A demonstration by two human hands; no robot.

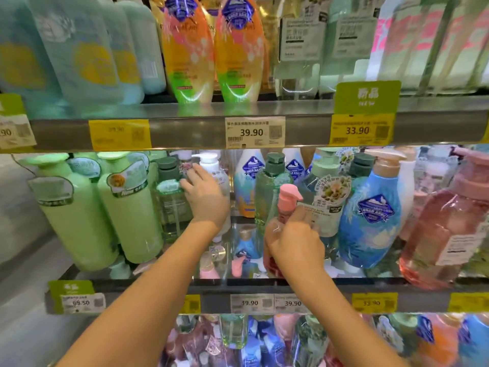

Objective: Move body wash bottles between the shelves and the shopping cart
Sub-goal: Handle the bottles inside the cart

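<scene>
Two orange bottles [211, 49] above; two pale green bottles [105, 207] on the middle shelf [264, 284].

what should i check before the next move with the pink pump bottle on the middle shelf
1. Right hand grips pink pump bottle: ok.
2. Left hand holding a bottle: cannot tell; its fingers lie against the white pump bottle.
3. Open gap on the middle shelf ahead of the pink bottle: ok.
4. Blue bottle clear of the right hand: ok, apart.
5. Shopping cart position: cannot tell, not in view.
</scene>
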